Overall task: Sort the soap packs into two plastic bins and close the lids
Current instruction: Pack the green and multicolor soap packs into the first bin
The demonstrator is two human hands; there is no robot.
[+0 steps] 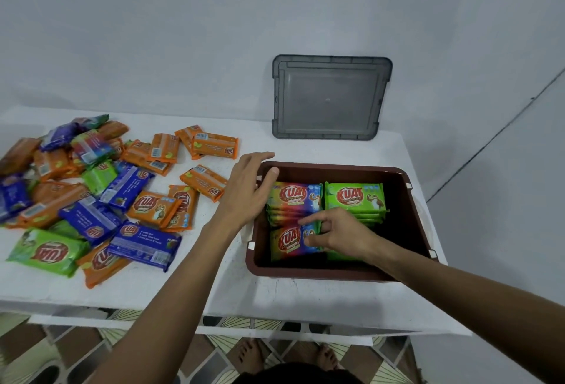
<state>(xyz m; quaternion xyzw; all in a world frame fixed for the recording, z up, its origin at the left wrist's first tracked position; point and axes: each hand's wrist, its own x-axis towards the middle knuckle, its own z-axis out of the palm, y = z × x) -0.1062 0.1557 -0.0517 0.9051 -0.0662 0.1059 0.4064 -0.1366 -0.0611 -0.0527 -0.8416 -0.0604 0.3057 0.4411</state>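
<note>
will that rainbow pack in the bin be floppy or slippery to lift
Probably stiff: the pack keeps a flat, blocky shape where the right hand pinches it. Its glossy wrapper may be a bit slippery. Flat faces make rolling unlikely.

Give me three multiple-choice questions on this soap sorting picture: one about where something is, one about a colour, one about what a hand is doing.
1. Where is the grey lid?
A. on the bin
B. leaning against the wall behind the bin
C. on the floor

2. What colour is the bin?
A. blue
B. white
C. brown

3. What is the right hand doing?
A. pinching a rainbow pack inside the bin
B. pressing the lid
C. hanging idle, holding nothing

Answers:
1 B, the lid stands propped behind the open bin.
2 C, its rim and walls are brown.
3 A, thumb and fingers pinch the pack's edge.
</note>
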